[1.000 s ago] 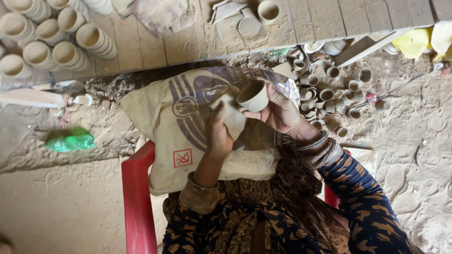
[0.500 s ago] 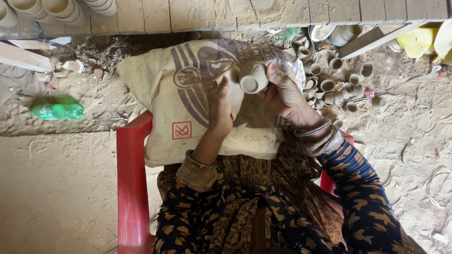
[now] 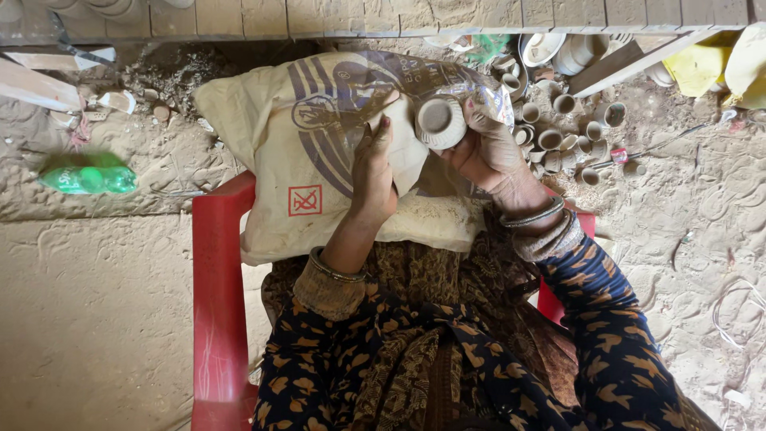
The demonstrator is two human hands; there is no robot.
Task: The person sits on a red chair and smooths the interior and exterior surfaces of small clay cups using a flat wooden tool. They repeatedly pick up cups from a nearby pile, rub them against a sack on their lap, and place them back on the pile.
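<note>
A seated person held a small unfired clay cup (image 3: 440, 122) in the right hand (image 3: 488, 152), fingers (image 3: 479, 120) curled round its far wall so the open mouth faced the camera. The left hand (image 3: 373, 172) lay just beside it, fingers closed on a pale scrap, apparently cloth or paper (image 3: 403, 148), that reached to the cup's near side, as if to rub or smooth the clay. Both hands worked above a printed sack (image 3: 319, 152) spread over the lap, which looked placed to catch dust and cushion the piece.

The sack was cream-coloured, with a large circular emblem and curving stripes in dark purple across its middle and a small red square sign, crossed through, near its lower left corner. Beyond the sack's right edge, a cluster of finished clay cups (image 3: 558, 128) lay scattered on the sandy ground (image 3: 96, 319), within easy reach of the right hand. Left of the sack, a green plastic bottle (image 3: 88, 179) lay on its side, well apart. A red plastic chair (image 3: 217, 303) showed beneath the sack, and a yellow cloth (image 3: 702, 68) lay far to its right.
</note>
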